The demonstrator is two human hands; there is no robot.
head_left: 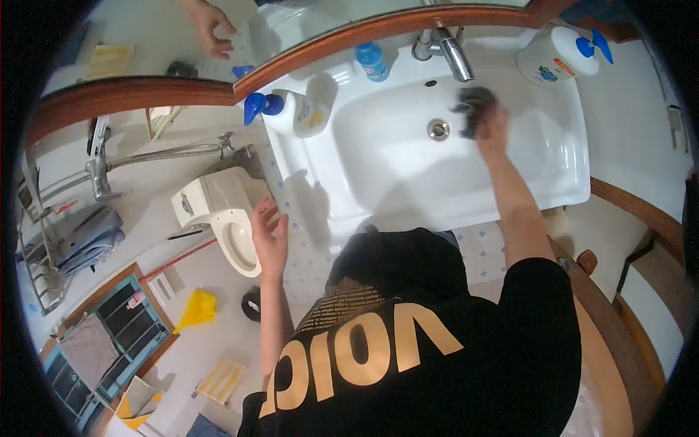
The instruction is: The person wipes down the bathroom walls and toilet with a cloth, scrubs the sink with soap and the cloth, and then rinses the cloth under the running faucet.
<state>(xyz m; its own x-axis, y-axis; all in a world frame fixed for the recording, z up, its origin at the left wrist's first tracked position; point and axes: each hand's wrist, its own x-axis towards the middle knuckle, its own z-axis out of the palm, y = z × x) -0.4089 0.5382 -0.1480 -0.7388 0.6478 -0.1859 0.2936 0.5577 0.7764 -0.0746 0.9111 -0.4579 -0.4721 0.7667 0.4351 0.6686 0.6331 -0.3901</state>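
My right hand is over the basin of the white sink, fingers closed on a dark grey cloth-like scrubber. The scrubber is blurred, so its exact kind is unclear. It lies to the right of the drain, below the chrome faucet. Off the sink's left side, my left hand hangs in the air with loosely bent fingers apart, holding nothing. From this angle it overlaps the toilet behind it.
On the sink's rim stand a pump bottle at left, a small blue bottle at the back and another pump bottle at right. A wood-framed mirror runs along the back. A yellow cloth appears lower left.
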